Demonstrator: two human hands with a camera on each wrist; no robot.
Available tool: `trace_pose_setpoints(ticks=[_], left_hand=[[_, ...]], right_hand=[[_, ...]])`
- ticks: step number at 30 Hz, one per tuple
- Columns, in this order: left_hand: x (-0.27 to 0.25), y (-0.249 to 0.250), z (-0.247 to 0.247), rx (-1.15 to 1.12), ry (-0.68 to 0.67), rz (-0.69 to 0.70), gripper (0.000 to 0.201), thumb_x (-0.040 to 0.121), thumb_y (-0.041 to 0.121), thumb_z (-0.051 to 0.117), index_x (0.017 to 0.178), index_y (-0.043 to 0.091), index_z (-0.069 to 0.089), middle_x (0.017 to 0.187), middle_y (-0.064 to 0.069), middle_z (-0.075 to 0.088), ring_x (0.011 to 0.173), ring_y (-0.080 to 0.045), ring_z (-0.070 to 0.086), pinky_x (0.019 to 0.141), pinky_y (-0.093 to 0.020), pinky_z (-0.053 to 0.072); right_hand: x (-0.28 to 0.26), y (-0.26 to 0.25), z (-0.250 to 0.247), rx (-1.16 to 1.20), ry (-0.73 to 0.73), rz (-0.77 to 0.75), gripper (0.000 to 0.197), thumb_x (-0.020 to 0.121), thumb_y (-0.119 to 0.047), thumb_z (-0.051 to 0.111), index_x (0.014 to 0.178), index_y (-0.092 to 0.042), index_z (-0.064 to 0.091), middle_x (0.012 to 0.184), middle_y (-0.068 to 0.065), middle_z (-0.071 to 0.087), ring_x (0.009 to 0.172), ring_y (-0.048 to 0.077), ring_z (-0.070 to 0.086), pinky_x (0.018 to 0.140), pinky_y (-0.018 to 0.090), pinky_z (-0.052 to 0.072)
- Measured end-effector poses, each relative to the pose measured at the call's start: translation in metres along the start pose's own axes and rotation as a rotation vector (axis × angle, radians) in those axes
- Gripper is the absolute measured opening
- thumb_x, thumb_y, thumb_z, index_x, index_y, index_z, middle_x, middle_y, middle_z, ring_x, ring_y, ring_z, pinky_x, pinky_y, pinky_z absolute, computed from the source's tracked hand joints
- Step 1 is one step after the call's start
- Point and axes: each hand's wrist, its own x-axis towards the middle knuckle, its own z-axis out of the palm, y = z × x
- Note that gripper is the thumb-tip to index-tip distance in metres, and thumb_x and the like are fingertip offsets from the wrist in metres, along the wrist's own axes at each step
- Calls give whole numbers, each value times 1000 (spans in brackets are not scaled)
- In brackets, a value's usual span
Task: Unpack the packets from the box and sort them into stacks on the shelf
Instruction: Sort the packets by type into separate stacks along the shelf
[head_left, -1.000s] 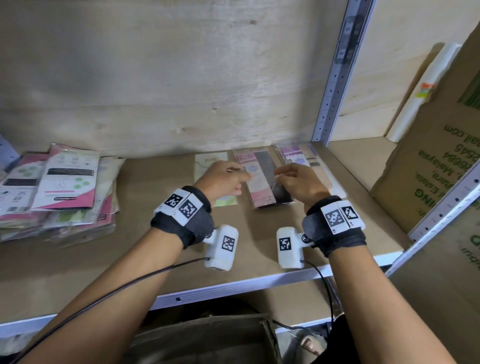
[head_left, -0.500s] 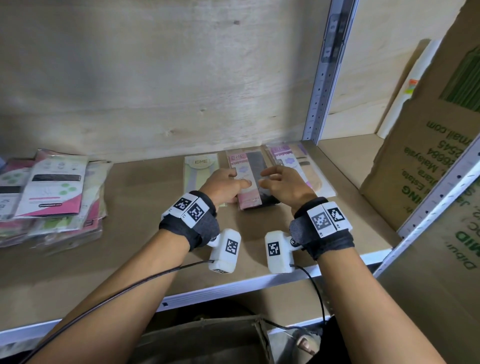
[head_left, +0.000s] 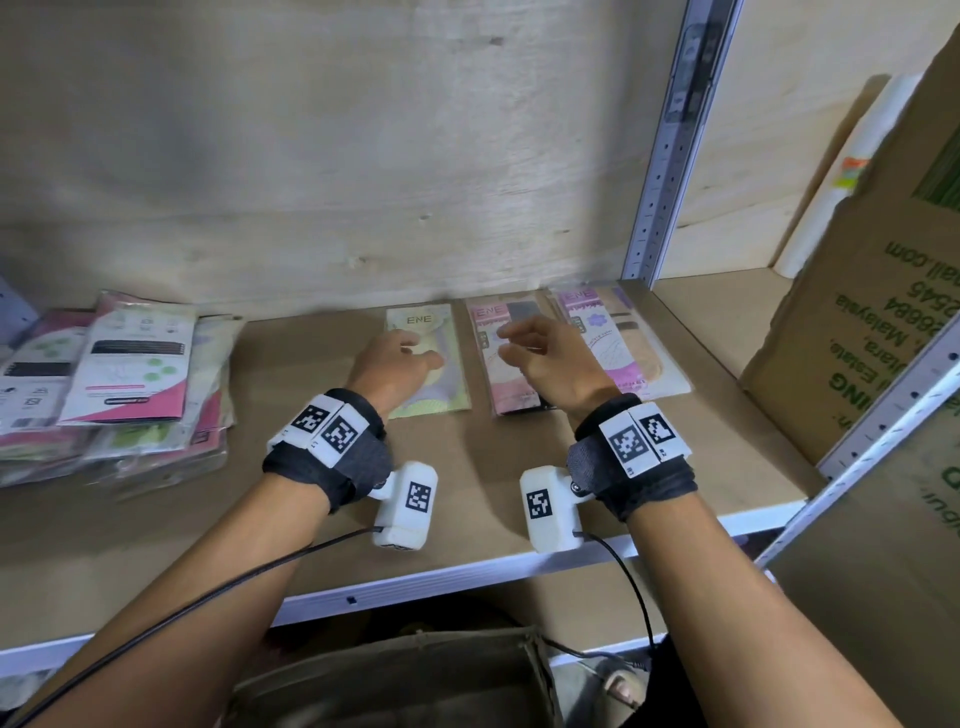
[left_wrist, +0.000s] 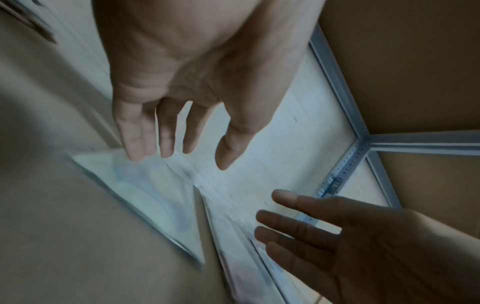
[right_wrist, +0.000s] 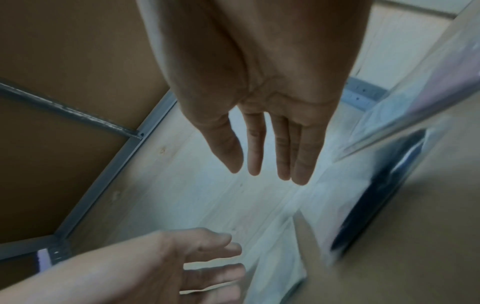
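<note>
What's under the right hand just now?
The right hand, open and empty, hovers over the pink packet stack lying flat on the shelf. The packet's middle is hidden by the hand; how many packets lie in the stack cannot be told.

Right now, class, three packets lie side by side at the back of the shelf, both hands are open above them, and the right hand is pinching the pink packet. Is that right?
Not quite. The right hand pinches nothing: the right wrist view shows its fingers straight and empty above the pink packet. The rest holds: three packets lie side by side and the left hand is open.
</note>
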Motion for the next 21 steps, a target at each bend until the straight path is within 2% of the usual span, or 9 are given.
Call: trace_pose_setpoints(ticks=[2, 4, 7, 9, 11, 13, 15, 18, 21], left_hand=[[3, -10, -15, -7, 43, -54, 47, 84, 27, 73, 128, 13, 61, 132, -5, 60, 120, -24, 57, 108, -43, 45], [2, -16, -25, -9, 53, -93, 31, 84, 26, 72, 110, 15, 60, 119, -4, 60, 110, -23, 56, 105, -44, 46], [0, -24, -32, -32, 30, -116, 39, 85, 27, 72, 120, 16, 58, 117, -1, 54, 112, -23, 54, 106, -47, 47], [-2, -25, -34, -61, 0, -125, 31, 86, 25, 72, 112, 18, 56, 117, -2, 55, 110, -22, 56, 102, -44, 51], [-4, -25, -34, -95, -29, -137, 22, 88, 23, 71, 99, 17, 54, 121, -9, 61, 108, -23, 61, 95, -39, 56], [-8, -24, -35, -113, -48, -139, 18, 89, 21, 70, 95, 16, 54, 124, -17, 65, 111, -27, 65, 93, -39, 57], [-11, -24, -34, -122, -53, -136, 17, 89, 20, 70, 95, 16, 55, 123, -18, 66, 109, -26, 66, 94, -39, 57], [-14, -26, -34, -145, -53, -129, 19, 89, 20, 71, 104, 14, 60, 115, -10, 67, 94, -17, 65, 80, -29, 57], [-16, -27, -33, -143, -63, -134, 39, 89, 21, 71, 124, 9, 58, 121, -9, 66, 106, -21, 65, 86, -31, 57]], right_hand=[[-3, -6, 15, 62, -74, 1, 22, 91, -13, 64, 113, -11, 64, 119, 10, 65, 113, 23, 62, 102, 46, 48], [-4, -9, 28, 74, -144, 30, 25, 92, -17, 65, 116, -13, 63, 122, 12, 63, 114, 26, 61, 97, 47, 51], [-4, -10, 42, 16, -224, 67, 31, 92, -24, 65, 122, -20, 60, 129, 9, 59, 115, 24, 59, 89, 35, 47], [-4, -10, 47, -5, -253, 96, 34, 92, -25, 65, 125, -19, 58, 131, 9, 57, 113, 23, 59, 94, 32, 46], [-4, -11, 51, -18, -262, 113, 37, 92, -24, 65, 127, -18, 57, 132, 11, 56, 113, 25, 60, 101, 36, 46], [-4, -12, 54, -31, -260, 118, 37, 91, -25, 65, 127, -18, 57, 131, 12, 58, 116, 26, 59, 106, 41, 44], [-5, -12, 57, -38, -256, 118, 38, 90, -25, 65, 126, -19, 57, 131, 12, 59, 116, 26, 59, 106, 42, 44], [-6, -11, 58, -58, -255, 117, 39, 89, -28, 65, 126, -21, 57, 132, 11, 58, 118, 25, 58, 107, 43, 43], [-6, -10, 57, -65, -264, 115, 39, 90, -28, 65, 128, -21, 57, 134, 11, 56, 120, 24, 56, 109, 43, 42]])
